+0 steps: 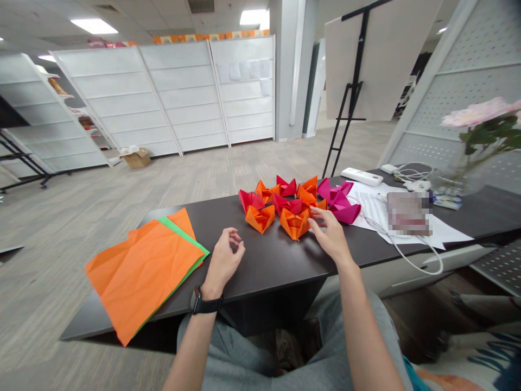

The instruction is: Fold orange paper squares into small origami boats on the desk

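Observation:
Several folded paper boats in red, orange and magenta stand grouped on the dark table. My right hand (330,234) is at the right end of the front orange paper boat (295,224), its thumb and fingers apart at the boat's edge; whether they touch it is hard to tell. Left of that boat is another orange paper boat (259,219). My left hand (224,256) hovers over the table with loosely curled fingers, thumb apart, holding nothing. It is between the boats and a stack of orange paper sheets (142,266) with a green sheet (179,233) showing among them.
The dark table (260,266) carries printed white papers (368,203), a white device (362,176), cables and a blurred-out object (409,213) at right. A glass vase with pink flowers (474,114) stands farther right. Beyond are an easel board and white shelving (175,98).

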Demonstrator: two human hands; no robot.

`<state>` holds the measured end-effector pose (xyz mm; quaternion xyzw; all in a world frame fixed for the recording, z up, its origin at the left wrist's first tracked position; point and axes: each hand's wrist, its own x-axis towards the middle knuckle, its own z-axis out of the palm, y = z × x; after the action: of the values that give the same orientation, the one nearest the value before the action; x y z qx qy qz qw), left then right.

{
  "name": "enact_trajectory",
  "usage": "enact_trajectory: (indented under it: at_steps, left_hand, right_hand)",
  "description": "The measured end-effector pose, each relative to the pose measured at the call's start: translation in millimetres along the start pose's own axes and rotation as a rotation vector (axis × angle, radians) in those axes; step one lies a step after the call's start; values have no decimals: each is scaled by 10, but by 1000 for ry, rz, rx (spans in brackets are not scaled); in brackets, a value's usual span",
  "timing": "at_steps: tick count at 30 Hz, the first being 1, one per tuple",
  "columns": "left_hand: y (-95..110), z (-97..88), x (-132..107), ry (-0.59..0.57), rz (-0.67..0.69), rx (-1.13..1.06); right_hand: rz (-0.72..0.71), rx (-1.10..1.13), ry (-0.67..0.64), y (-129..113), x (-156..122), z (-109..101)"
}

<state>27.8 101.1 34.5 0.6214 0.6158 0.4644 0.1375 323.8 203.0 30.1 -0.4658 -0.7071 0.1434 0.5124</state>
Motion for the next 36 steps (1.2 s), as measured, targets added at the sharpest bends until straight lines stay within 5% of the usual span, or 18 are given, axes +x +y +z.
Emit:
enact_trajectory:
  at_steps: [21,36]
  left_hand:
    - [1,11,-8,0,-10,-21]
    - [-10,16,-4,-15,-6,-20]
  right_hand:
    - [47,75,65,133,-78,53]
    - [130,-16,-51,191,-104,73]
